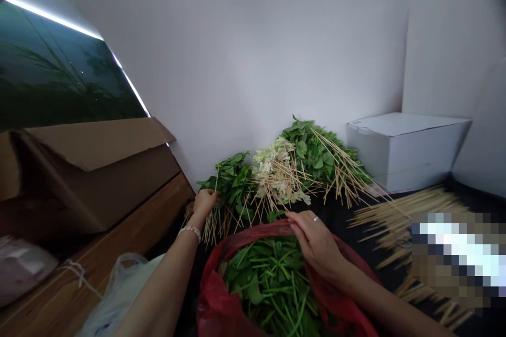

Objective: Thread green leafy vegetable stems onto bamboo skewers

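My left hand (205, 202) is closed in a pinch around a thin wooden skewer (216, 178), which stands almost upright beside a pile of skewered leafy greens (233, 171). Above the rim of a red plastic bag (221, 300), my right hand (314, 237) has its thumb and fingers drawn together. A green leaf (275, 215) shows right by those fingertips; whether they grip it is unclear. Loose leafy greens with long stems (272, 274) fill the bag.
Skewered pale cabbage (276, 168) and a larger heap of skewered greens (316, 150) lie against the wall. Many bare skewers (411, 210) spread at right, near a white box (419, 152). Left are a cardboard box (98, 184) and a clear plastic bag (118, 289).
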The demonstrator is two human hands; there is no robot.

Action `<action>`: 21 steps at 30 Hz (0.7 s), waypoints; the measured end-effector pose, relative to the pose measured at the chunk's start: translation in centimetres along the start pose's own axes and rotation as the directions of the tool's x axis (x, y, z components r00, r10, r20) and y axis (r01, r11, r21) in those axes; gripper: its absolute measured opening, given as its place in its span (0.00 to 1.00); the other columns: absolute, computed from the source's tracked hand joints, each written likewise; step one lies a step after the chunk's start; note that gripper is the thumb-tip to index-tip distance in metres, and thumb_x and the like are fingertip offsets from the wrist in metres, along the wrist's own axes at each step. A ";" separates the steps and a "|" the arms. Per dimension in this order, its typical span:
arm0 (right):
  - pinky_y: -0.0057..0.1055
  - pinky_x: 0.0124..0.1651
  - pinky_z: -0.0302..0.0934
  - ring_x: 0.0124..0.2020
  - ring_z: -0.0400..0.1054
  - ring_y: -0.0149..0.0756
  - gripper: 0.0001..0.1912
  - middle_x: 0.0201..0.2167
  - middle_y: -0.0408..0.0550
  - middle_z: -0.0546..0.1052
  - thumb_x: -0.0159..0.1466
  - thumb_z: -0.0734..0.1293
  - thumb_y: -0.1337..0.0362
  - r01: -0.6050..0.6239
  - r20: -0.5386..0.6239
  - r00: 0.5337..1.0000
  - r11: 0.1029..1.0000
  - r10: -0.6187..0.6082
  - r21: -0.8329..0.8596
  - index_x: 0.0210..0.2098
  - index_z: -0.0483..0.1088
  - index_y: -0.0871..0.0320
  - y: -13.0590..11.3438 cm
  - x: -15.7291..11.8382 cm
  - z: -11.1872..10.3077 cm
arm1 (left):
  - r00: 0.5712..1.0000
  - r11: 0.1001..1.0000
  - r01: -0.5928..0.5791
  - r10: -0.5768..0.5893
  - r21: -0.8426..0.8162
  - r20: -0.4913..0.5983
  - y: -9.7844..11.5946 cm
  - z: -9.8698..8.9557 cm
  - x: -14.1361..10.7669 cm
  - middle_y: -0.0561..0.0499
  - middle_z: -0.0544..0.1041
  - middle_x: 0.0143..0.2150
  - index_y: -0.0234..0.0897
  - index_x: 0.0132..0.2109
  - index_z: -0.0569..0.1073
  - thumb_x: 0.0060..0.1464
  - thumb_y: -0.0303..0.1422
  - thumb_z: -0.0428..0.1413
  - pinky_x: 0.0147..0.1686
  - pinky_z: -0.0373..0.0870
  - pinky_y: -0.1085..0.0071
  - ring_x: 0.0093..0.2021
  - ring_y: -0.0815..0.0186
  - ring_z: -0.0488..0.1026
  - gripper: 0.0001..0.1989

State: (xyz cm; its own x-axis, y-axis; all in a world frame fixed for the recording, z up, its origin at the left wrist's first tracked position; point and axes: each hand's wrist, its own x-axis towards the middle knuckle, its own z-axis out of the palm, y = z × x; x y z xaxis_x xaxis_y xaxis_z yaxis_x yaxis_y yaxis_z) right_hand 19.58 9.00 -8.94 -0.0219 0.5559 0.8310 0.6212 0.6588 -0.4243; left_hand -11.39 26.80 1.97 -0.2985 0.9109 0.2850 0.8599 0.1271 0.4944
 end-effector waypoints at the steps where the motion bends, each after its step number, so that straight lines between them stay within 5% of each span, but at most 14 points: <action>1: 0.43 0.45 0.68 0.42 0.72 0.44 0.15 0.41 0.51 0.79 0.72 0.58 0.68 0.003 0.004 1.000 1.000 -0.003 -0.001 0.54 0.69 0.54 0.0 0.0 0.0 | 1.000 1.000 0.000 0.000 -0.002 0.024 0.3 -0.1 -0.2 0.44 0.77 0.53 0.35 0.55 0.74 0.64 0.38 0.59 0.45 0.78 0.56 0.47 0.57 0.77 0.16; 6: 0.43 0.45 0.67 0.40 0.72 0.44 0.13 0.38 0.51 0.80 0.71 0.59 0.68 0.012 0.047 0.999 1.000 -0.012 0.002 0.49 0.73 0.54 0.1 1.0 -1.2 | 0.999 0.998 -0.044 0.045 -0.033 0.019 1.5 -1.1 -3.7 0.40 0.75 0.59 0.34 0.59 0.72 0.61 0.35 0.60 0.55 0.70 0.49 0.56 0.51 0.74 0.21; 10: 0.43 0.46 0.66 0.40 0.72 0.43 0.12 0.36 0.50 0.80 0.70 0.60 0.68 -0.032 0.053 0.998 0.999 0.031 0.021 0.42 0.75 0.55 -0.2 3.1 -4.0 | 0.970 0.960 -0.196 0.220 -0.198 0.106 2.1 -1.3 -10.9 0.37 0.76 0.59 0.33 0.59 0.74 0.59 0.34 0.60 0.51 0.73 0.60 0.49 0.52 0.79 0.22; 13: 0.36 0.45 0.67 0.40 0.74 0.38 0.10 0.38 0.47 0.81 0.70 0.62 0.66 -0.076 0.088 0.994 0.993 0.069 0.085 0.41 0.76 0.55 -1.9 4.3 -5.9 | 0.896 0.887 -0.282 0.380 -0.365 0.230 2.3 -1.2 -17.5 0.45 0.81 0.54 0.41 0.47 0.82 0.55 0.35 0.62 0.47 0.75 0.65 0.46 0.55 0.80 0.13; 15: 0.31 0.39 0.67 0.37 0.74 0.34 0.10 0.37 0.44 0.81 0.69 0.62 0.66 -0.144 0.240 0.966 0.970 0.095 0.197 0.41 0.76 0.54 -3.6 4.5 -6.7 | 0.789 0.783 -0.373 0.550 -0.497 0.274 2.3 -1.1 -21.3 0.44 0.83 0.50 0.44 0.45 0.83 0.55 0.36 0.63 0.54 0.71 0.61 0.52 0.51 0.78 0.10; 17: 0.28 0.39 0.65 0.36 0.74 0.32 0.10 0.37 0.42 0.81 0.69 0.63 0.67 -0.147 0.481 0.876 0.972 0.043 0.181 0.41 0.77 0.53 -4.9 4.3 -6.9 | 0.705 0.748 -0.438 0.630 -0.499 0.326 2.1 -1.0 -24.2 0.45 0.82 0.51 0.45 0.46 0.83 0.57 0.35 0.62 0.57 0.69 0.58 0.54 0.52 0.76 0.10; 19: 0.28 0.42 0.64 0.39 0.76 0.33 0.08 0.37 0.43 0.82 0.68 0.64 0.67 -0.065 0.709 0.704 0.998 0.044 0.003 0.39 0.77 0.54 -5.2 3.9 -6.8 | 0.604 0.739 -0.506 0.671 -0.445 0.429 1.8 -1.1 -26.1 0.47 0.81 0.53 0.46 0.50 0.81 0.58 0.31 0.60 0.57 0.69 0.57 0.55 0.54 0.75 0.13; 21: 0.32 0.44 0.65 0.42 0.77 0.41 0.07 0.38 0.50 0.83 0.66 0.65 0.69 0.027 0.807 0.568 0.977 0.160 -0.212 0.38 0.77 0.58 -4.5 3.7 -6.6 | 0.527 0.722 -0.571 0.687 -0.391 0.500 1.4 -1.4 -27.2 0.49 0.81 0.53 0.47 0.51 0.79 0.58 0.29 0.60 0.56 0.70 0.58 0.54 0.56 0.75 0.14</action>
State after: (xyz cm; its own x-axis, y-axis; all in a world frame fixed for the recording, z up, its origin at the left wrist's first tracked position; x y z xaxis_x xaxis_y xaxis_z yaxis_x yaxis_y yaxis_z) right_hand 21.82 4.75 -1.61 -0.5456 0.8303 0.1138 0.7725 0.5509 -0.3158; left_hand -2.61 1.61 -3.95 0.6410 0.7634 0.0792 0.6290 -0.5817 0.5157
